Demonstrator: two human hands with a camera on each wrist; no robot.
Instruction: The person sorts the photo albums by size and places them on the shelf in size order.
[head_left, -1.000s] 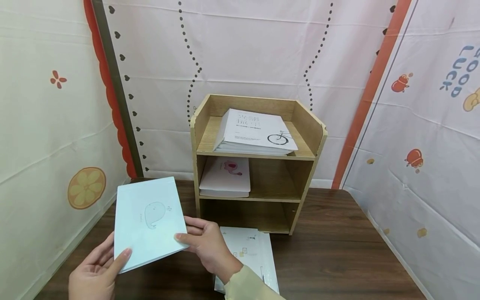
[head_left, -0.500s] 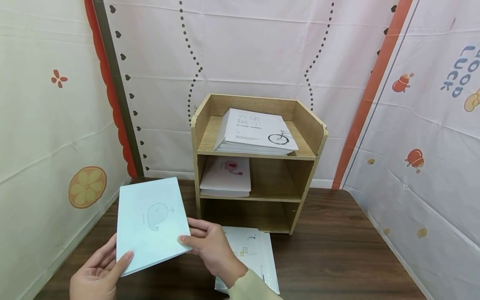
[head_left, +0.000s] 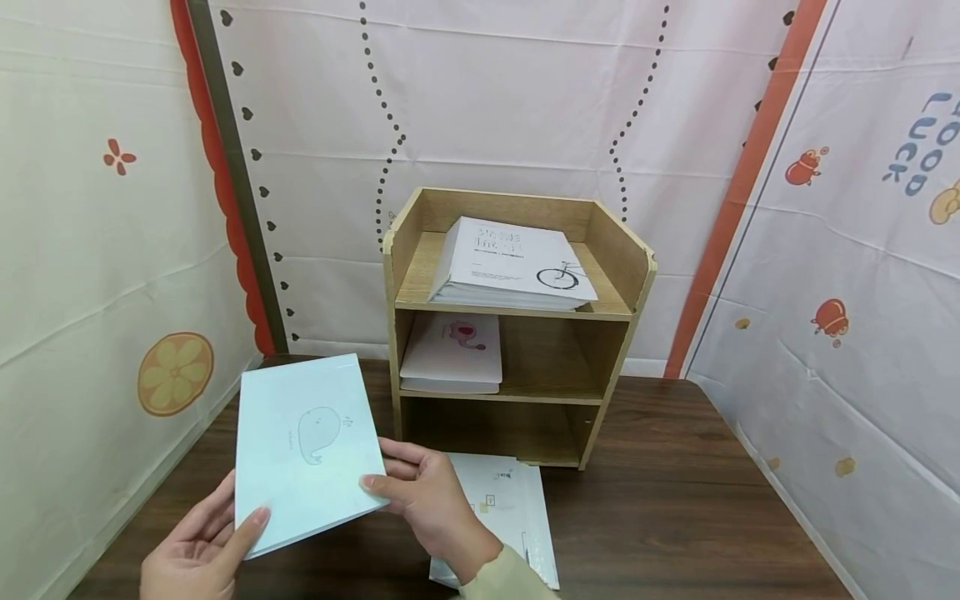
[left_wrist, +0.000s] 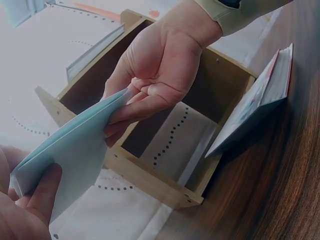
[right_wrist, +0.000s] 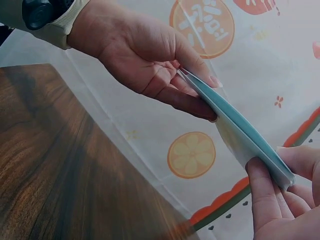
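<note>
Both hands and the pale blue notebook have slid slightly to the right and a little lower in my head view over the last second, while the shelf unit [head_left: 636, 275] and its books have stayed put. On the left hand [head_left: 193, 546] I read a closed grip: the thumb lies over the notebook [head_left: 270, 425] near its lower left corner, with the other fingers behind it. My view of the right hand [head_left: 435, 504] shows the same kind of pinch, thumb on the cover by the lower right edge and fingers underneath. Each grip is parted only by the notebook's thin body, and both wrist views confirm contact from the two sides. I see the notebook held tilted above the counter [head_left: 675, 492], left of the shelf unit and in front of it, its whale drawing [head_left: 319, 429] facing up toward me. A white book [head_left: 498, 517] lies on the counter beyond the right wrist, partly covered by that arm. Up on the top shelf I have a white stack of books [head_left: 517, 262], and on the middle shelf, at its left side, pink-printed books [head_left: 453, 358].
</note>
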